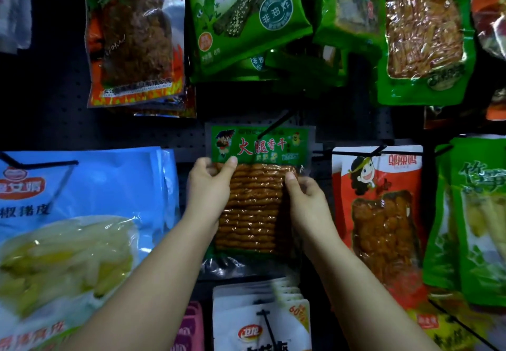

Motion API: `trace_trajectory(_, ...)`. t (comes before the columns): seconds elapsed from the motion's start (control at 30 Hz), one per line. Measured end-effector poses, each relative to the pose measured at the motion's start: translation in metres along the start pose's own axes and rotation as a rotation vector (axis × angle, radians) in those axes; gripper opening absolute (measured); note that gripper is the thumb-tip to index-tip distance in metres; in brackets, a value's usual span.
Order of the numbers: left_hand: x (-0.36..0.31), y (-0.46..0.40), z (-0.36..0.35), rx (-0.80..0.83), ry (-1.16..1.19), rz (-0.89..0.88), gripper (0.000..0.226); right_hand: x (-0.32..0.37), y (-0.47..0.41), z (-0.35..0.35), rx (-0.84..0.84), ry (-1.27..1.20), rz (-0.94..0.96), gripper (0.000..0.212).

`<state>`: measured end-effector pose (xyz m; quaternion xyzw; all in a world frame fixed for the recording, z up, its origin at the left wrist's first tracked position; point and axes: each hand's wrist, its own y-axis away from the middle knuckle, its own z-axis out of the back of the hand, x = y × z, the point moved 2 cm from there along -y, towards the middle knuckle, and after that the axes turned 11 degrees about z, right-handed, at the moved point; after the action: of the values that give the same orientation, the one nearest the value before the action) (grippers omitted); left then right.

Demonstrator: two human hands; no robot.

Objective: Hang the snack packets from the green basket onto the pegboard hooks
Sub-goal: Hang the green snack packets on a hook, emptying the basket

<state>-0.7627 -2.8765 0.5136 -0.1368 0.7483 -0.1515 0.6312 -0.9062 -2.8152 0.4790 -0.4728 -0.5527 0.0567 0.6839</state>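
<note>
Pegboard (63,120) already crowded with hung packets, where the green-topped snack packet (257,186) sits threaded on its black hook (275,125), pinched at both upper edges by left hand (209,183) and right hand (306,200); green basket unseen, remainder unknown.

Centre frame, the snack packet (254,186) is glossy clear plastic film with a green printed header — behind it, a dark, matt perforated pegboard (54,120).

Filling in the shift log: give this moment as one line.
step: hanging | item: green-topped packet | left hand: grips left edge | right hand: grips right edge | hook: at packet top
</note>
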Motion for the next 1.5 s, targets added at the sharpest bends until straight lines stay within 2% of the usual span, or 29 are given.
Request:
trace_trajectory(0.17,0.013,-0.023,-0.008,-0.033,0.041,0.099,0.027,-0.031,-0.029,-0.018,0.065,-0.06,-0.173,0.04)
trace_trajectory(0.3,0.026,-0.039,-0.011,-0.078,0.083,0.191,0.038,-0.053,-0.044,-0.031,0.045,-0.098,-0.249,0.04)
trace_trajectory(0.4,0.033,-0.044,-0.013,-0.1,0.075,0.196,0.027,-0.064,-0.049,-0.037,0.042,-0.105,-0.253,0.04)
trace_trajectory(0.5,0.039,-0.042,-0.012,-0.152,0.023,0.149,0.03,-0.072,-0.049,-0.038,0.043,-0.108,-0.251,0.04)
trace_trajectory(0.67,0.064,-0.027,-0.006,-0.237,-0.113,0.127,0.033,-0.085,-0.027,-0.036,0.1,-0.057,-0.272,0.045)
trace_trajectory(0.8,0.087,-0.003,0.002,-0.228,-0.029,0.165,0.026,-0.102,0.001,-0.028,0.191,-0.063,-0.302,0.03)
trace_trajectory(0.97,0.13,0.043,0.023,-0.219,0.027,0.268,0.008,-0.108,0.046,-0.008,0.232,-0.053,-0.376,0.043)
trace_trajectory(1.1,0.156,0.087,0.043,-0.146,0.06,0.359,0.008,-0.089,0.086,0.014,0.217,-0.054,-0.455,0.062)
trace_trajectory(1.13,0.159,0.1,0.049,-0.123,0.045,0.364,0.009,-0.082,0.099,0.02,0.203,-0.047,-0.464,0.061)
trace_trajectory(1.23,0.16,0.143,0.069,-0.019,-0.014,0.34,0.013,-0.061,0.146,0.042,0.164,-0.062,-0.436,0.032)
trace_trajectory(1.33,0.166,0.192,0.081,0.159,-0.095,0.294,0.013,-0.049,0.202,0.067,0.13,-0.042,-0.448,0.007)
trace_trajectory(1.5,0.205,0.272,0.07,0.439,-0.261,0.309,0.023,-0.055,0.301,0.129,-0.022,0.067,-0.586,0.006)
